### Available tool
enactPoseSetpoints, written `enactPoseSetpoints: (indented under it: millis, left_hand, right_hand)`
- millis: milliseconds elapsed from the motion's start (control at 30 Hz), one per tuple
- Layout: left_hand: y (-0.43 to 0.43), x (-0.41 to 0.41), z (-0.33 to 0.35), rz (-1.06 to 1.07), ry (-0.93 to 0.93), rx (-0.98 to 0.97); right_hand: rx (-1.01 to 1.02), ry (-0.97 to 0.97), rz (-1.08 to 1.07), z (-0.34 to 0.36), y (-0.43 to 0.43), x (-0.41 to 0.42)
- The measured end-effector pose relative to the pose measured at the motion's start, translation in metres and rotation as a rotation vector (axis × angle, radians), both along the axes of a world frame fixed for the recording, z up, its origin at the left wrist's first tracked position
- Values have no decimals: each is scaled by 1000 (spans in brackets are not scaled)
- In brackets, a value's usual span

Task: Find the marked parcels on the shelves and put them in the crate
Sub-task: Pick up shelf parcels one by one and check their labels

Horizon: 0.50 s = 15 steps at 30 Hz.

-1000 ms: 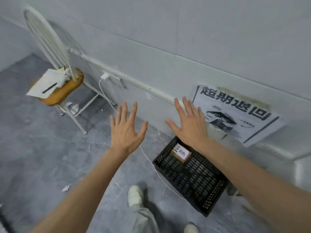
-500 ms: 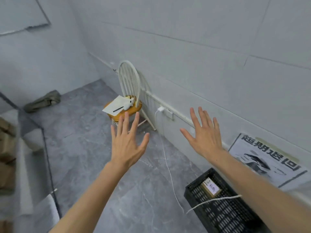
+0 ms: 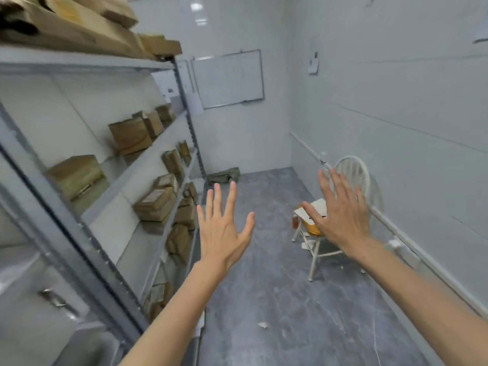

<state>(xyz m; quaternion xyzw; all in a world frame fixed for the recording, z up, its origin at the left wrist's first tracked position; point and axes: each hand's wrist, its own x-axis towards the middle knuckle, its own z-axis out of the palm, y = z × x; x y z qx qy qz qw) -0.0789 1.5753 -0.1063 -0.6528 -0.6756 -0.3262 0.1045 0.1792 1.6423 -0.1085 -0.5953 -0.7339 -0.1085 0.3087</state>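
**Head view.** Both hands are raised with fingers straight and spread, and they hold nothing: left hand [image 3: 221,235], right hand [image 3: 343,223]. The shelves [image 3: 137,165] stand left of the left hand, apart from it. Brown cardboard parcels [image 3: 154,204] lie on several tiers, and the closest stack is left of and beyond the left fingertips. Blur hides any mark on them. The crate is not in view. A chair [image 3: 352,171] stands behind the right hand.

**Handling (judgement).** The parcels look small, light and stiff-edged, with matte card that should not slip.
- Grip across two opposite sides, or with thumb on top and fingers beneath.
- Lift the top parcel of a stack first.
- The contents are unknown, so avoid squeezing.
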Motion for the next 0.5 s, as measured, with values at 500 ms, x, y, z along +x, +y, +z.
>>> enactPoseSetpoints:
  millis: [500]
  left_hand:
    - [-218,-191,54,773,36,129]
  right_hand:
    - [164,-61,753,58,-71,-304]
